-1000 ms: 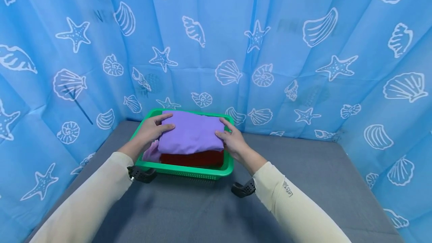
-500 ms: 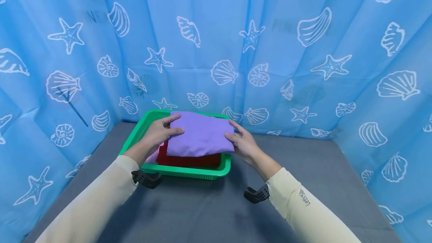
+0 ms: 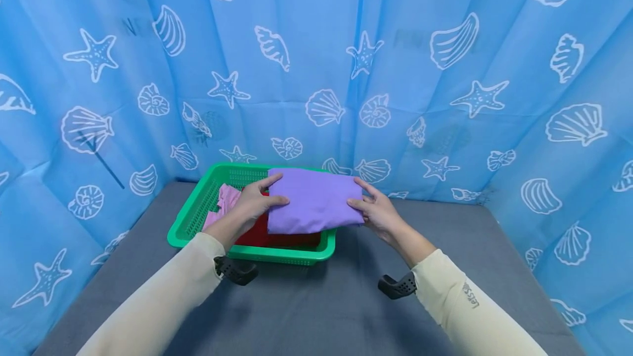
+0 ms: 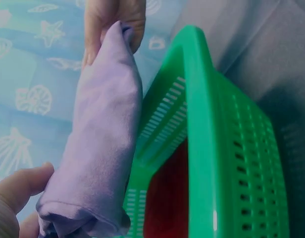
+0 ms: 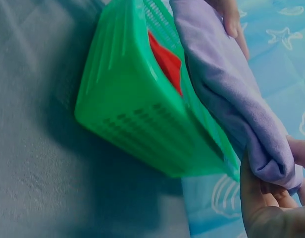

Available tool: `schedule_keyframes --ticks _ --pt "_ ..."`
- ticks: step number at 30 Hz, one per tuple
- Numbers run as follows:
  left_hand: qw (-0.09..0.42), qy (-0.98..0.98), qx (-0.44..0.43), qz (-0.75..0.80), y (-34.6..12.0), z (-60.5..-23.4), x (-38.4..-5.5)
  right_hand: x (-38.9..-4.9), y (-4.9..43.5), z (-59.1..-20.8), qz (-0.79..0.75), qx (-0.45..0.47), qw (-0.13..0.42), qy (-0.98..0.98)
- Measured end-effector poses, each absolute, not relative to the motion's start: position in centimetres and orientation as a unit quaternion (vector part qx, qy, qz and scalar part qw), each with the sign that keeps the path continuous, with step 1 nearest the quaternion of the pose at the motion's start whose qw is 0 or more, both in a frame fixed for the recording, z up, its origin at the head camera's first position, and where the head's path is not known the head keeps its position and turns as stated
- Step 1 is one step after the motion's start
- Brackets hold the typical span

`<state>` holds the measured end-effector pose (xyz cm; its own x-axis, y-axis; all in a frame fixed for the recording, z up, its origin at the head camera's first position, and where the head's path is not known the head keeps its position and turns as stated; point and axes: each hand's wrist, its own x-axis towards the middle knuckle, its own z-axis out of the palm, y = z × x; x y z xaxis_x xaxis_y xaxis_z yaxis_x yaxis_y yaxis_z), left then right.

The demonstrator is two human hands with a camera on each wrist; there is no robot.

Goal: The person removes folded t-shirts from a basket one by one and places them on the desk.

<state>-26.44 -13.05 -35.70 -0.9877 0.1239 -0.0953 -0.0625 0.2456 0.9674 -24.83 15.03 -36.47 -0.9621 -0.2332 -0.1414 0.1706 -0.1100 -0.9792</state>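
A folded purple cloth (image 3: 316,202) is held up between both hands, over the right part of a green basket (image 3: 178,229). My left hand (image 3: 249,202) grips its left edge, thumb on top. At the opposite edge my right hand (image 3: 378,210) pinches it, fingers underneath in the right wrist view. The cloth (image 4: 100,134) looks thick and layered from the side. Inside the basket lie a red cloth (image 3: 257,232) and, at the left, a crumpled pink cloth (image 3: 227,198). The purple cloth and left hand hide part of the red one.
The basket stands on a grey covered table (image 3: 316,301), close to a blue curtain (image 3: 306,70) with white shell and starfish prints. Grey tabletop extends right and in front of the basket. Black bands (image 3: 237,271) sit on both wrists.
Both hands have lifted the purple cloth and carried it to the right. More of the basket's left side, the pink cloth and the red cloth now shows.
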Motion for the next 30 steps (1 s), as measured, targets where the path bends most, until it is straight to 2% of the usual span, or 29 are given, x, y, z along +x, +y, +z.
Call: schedule_keyframes --ticks 8,30 --pt "0.094 0.77 0.008 0.631 -10.2 -36.9 -27.6 -25.3 17.5 -37.0 -0.74 -0.003 0.135 0.659" --pt "0.096 0.755 0.003 0.649 -5.4 -38.0 -28.3 -25.3 22.3 -37.4 -0.736 0.01 0.133 0.663"
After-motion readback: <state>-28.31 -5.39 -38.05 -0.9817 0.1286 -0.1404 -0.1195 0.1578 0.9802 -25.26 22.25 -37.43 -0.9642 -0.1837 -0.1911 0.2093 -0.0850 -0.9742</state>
